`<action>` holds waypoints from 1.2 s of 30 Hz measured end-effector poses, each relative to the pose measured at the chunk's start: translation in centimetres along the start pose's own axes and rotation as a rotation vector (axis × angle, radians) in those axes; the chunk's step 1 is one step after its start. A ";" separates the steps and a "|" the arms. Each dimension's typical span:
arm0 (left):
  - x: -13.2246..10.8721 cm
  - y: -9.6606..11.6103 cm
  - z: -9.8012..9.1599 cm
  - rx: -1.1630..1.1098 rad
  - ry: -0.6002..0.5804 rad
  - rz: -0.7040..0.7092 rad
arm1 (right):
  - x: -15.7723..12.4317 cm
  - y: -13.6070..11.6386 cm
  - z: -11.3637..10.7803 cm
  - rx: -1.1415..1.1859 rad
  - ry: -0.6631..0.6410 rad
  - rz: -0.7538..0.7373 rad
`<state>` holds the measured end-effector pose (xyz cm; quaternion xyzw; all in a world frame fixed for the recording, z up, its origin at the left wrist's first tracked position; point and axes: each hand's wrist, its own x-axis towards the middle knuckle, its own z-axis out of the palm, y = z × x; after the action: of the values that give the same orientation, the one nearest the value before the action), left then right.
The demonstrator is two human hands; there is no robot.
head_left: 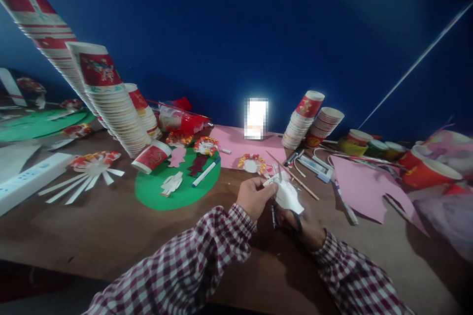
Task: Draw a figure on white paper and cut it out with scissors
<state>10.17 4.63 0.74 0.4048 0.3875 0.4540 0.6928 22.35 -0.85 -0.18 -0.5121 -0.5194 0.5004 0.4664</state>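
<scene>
My left hand (254, 198) pinches the left edge of a white piece of paper (290, 198) between thumb and fingers. Under the paper, my right hand (308, 229) is closed around a pair of scissors (298, 221) with dark handles. A blade tip pokes up at the paper's top edge; the rest of the blades is mostly hidden. Close below the left fingertips a dark marker (274, 217) shows. Just beyond the hands lies a ring of red and yellow paper (252, 163) with a white centre, on pink paper (229, 138). A thin wooden stick (305, 187) lies right of the paper.
Tall stacks of paper cups (111, 103) lean at the left, and shorter cup stacks (301, 120) stand at the back right. A green paper disc (158, 199) carries cut-out figures and a marker (206, 172). A power strip (33, 182) lies far left; more pink paper (364, 187) is at right.
</scene>
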 end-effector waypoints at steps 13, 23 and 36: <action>0.3 -0.4 -0.1 0.022 0.000 -0.058 | -0.1 -0.1 0.2 -0.009 0.015 -0.004; 0.1 -0.2 0.0 0.053 0.024 -0.085 | -0.2 0.0 0.2 -0.012 0.014 0.040; -0.1 0.2 0.3 0.010 0.055 -0.104 | -0.1 0.3 0.4 -0.028 0.047 0.032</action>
<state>10.41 4.53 1.02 0.3751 0.4291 0.4264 0.7024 21.99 -0.98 -0.48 -0.5384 -0.5069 0.4885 0.4633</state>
